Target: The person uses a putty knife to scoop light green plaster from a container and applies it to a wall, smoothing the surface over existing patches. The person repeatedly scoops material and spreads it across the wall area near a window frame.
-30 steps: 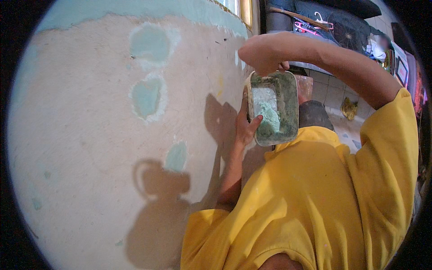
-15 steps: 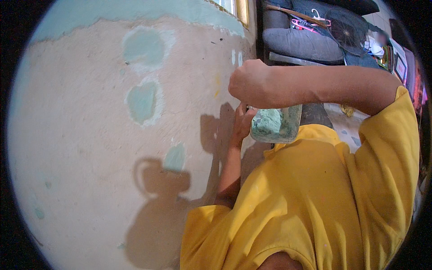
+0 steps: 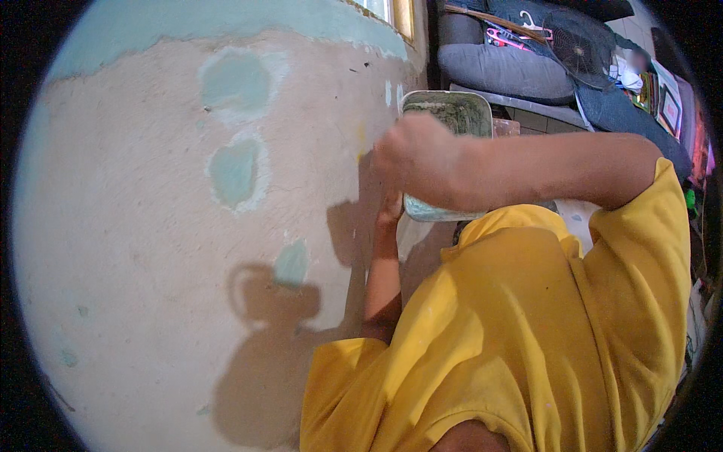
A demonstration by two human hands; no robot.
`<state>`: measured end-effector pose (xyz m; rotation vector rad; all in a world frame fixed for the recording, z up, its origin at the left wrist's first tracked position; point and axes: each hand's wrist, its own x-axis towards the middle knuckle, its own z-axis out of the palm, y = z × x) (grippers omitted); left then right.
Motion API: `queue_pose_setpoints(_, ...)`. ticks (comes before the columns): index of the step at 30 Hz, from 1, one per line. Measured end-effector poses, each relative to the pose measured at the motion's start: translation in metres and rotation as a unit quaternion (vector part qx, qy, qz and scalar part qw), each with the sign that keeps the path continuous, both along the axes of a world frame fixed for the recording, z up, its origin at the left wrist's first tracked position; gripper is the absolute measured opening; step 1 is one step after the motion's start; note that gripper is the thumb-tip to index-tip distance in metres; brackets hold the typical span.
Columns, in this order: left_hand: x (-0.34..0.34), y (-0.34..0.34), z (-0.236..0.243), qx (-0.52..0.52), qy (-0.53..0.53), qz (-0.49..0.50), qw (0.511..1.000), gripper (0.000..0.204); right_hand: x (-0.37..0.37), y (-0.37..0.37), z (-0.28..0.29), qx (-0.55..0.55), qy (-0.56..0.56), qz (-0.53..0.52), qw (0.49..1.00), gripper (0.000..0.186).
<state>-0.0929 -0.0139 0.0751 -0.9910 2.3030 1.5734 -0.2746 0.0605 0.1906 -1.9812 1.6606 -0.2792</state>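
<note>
My left hand (image 3: 391, 205) grips the left side of a rectangular plastic tub (image 3: 459, 105), its fingers mostly hidden. Dark greenish residue coats the far inside of the tub, and its pale green near edge shows below my right forearm. Closed and slightly blurred, my right hand (image 3: 425, 160) is over the tub, close to the wall. Whatever its fingers hold is hidden from view. To the left stands a bare beige wall (image 3: 151, 248) with pale green patches (image 3: 235, 173), some ringed in white.
A grey cushioned sofa (image 3: 504, 74) stands beyond the tub. On it lie pink and white hangers (image 3: 531, 30), and a dark round fan (image 3: 580, 49) is beside them. Green paint covers the wall's top, near a window frame (image 3: 403, 19). My shadow (image 3: 263, 377) falls on the wall.
The tub has shifted away from me, and its far rim now shows beyond my right arm. My right hand has come a little nearer, covering the green paste seen before.
</note>
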Motion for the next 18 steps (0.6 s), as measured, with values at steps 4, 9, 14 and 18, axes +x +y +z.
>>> queue_pose_setpoints(4, -0.002, -0.004, 0.002, -0.023, -0.004, 0.001, 1.0, 0.078, 0.024, 0.022, -0.023, -0.04, -0.057, -0.026, 0.997, 0.007)
queue_pose_setpoints(9, 0.001, -0.012, 0.001, -0.046, -0.007, -0.001, 0.999, 0.079, -0.025, 0.038, -0.014, -0.061, 0.01, -0.083, 0.995, 0.009)
queue_pose_setpoints(14, -0.008, -0.011, 0.006, -0.051, -0.007, -0.013, 0.999, 0.081, -0.027, 0.036, -0.022, -0.069, 0.073, -0.096, 0.99, 0.014)
queue_pose_setpoints(18, -0.011, -0.009, 0.021, -0.065, -0.005, -0.007, 0.998, 0.082, 0.009, 0.046, -0.015, -0.08, 0.075, -0.055, 0.992, 0.021)
